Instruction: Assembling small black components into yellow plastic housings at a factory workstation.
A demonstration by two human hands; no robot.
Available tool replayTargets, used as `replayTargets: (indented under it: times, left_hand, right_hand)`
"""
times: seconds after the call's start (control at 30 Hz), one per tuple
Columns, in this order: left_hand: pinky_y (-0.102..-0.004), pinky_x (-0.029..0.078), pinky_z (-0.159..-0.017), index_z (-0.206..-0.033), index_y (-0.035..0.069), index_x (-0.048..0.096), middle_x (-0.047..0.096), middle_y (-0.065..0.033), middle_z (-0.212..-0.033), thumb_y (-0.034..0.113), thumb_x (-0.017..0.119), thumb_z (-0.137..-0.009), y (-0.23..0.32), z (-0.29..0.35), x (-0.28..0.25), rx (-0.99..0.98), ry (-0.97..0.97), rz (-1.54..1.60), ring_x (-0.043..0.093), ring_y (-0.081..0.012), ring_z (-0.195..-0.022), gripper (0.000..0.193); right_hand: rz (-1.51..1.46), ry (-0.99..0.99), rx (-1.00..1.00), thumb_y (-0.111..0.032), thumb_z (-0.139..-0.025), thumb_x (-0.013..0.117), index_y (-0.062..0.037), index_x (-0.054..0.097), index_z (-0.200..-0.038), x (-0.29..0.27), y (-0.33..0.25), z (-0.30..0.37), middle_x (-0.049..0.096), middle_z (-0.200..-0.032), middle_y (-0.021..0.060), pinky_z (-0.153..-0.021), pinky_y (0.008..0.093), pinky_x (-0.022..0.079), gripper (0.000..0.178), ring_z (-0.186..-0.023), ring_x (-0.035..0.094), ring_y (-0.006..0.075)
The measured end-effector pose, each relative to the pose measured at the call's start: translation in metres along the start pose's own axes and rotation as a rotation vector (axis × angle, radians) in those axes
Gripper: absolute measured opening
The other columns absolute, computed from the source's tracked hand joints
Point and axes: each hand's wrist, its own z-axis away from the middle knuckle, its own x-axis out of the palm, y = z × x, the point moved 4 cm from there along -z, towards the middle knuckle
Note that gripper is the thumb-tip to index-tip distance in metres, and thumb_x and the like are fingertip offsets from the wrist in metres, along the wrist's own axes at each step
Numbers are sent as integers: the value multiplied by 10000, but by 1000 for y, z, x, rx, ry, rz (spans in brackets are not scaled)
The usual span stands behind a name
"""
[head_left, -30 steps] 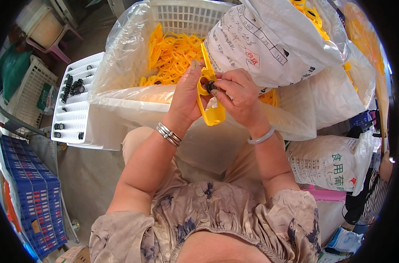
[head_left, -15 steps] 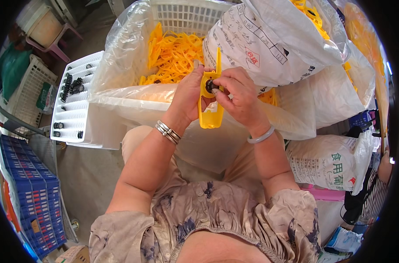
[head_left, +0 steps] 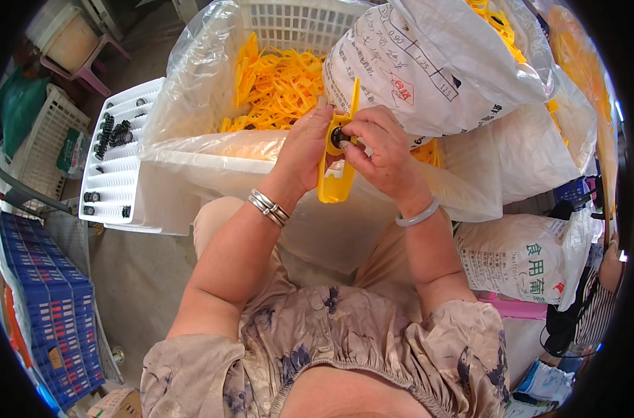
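Left hand (head_left: 304, 146) grips the yellow plastic housing (head_left: 338, 184) near the white lattice crate (head_left: 289, 19); right hand (head_left: 381, 150) pinches the black round component (head_left: 337, 136) at the housing's opening. Alignment likely matters: hold the housing rigid, the component square.

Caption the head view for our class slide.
Left hand holds a yellow part; right hand holds a black piece against it.
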Motion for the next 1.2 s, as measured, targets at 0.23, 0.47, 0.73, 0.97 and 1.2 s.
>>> replayTargets:
  times: [0.23,0.47,0.73,0.97,1.2]
  left_hand:
    - [-278,476,-605,-1149,66,415,524,-59,-944,89,452,-816,14,14,20,-157,-271,2,547,-140,-743,335]
    - [-357,502,-702,-1195,67,366,500,-62,-969,-42,425,-706,17,18,20,-157,-259,-72,533,-164,-804,505]
    - [-379,520,-656,-1097,71,413,493,-56,-945,-41,441,-714,15,16,19,-163,-220,-135,531,-157,-796,400]
    - [-353,521,-646,-1070,50,438,509,-57,-915,-29,439,-734,13,13,16,-141,-194,-163,546,-156,-745,346]
    - [-274,521,-671,-1058,13,519,576,-44,-887,24,468,-803,14,11,9,45,-151,-443,587,-117,-708,260]
  right_hand:
    - [39,55,60,32,-614,609,6,574,-804,-8,9,2,539,-819,94,-632,281,447,195,-716,531,206]
    - [-298,27,351,36,-668,571,15,577,-824,-12,19,7,536,-862,66,-548,218,436,157,-646,516,103]
    - [34,20,88,62,-628,619,-2,572,-828,-9,9,4,526,-856,86,-533,250,441,215,-723,525,183]
    - [92,61,31,54,-611,638,-10,566,-811,-9,8,1,530,-835,93,-587,304,440,222,-730,518,236]
    - [108,50,11,52,-614,646,-16,557,-821,-8,4,1,531,-833,98,-633,320,435,236,-744,518,252]
